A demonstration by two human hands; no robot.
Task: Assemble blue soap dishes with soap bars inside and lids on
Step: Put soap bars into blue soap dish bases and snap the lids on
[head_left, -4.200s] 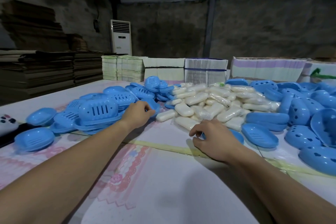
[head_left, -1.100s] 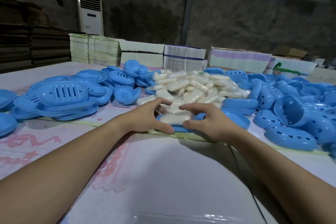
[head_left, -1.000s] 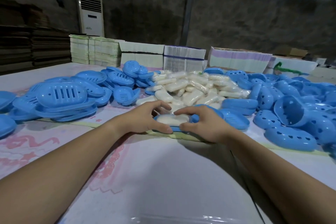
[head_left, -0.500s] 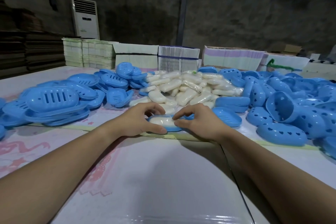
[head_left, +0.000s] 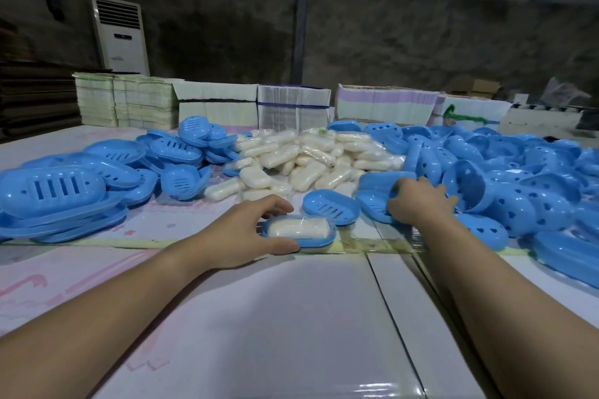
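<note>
The left hand (head_left: 241, 233) grasps the oval blue plastic soap dish (head_left: 299, 238), which holds a wrapped white soap bar (head_left: 296, 227) and rests on the pale surface (head_left: 275, 317). Right of this dish, the right hand (head_left: 419, 201) curls its fingers on a blue plastic lid (head_left: 382, 183).

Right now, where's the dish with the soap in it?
Head view, centre: the filled dish sits on the table's tape seam, held by the left hand, just before the empty tray.
</note>
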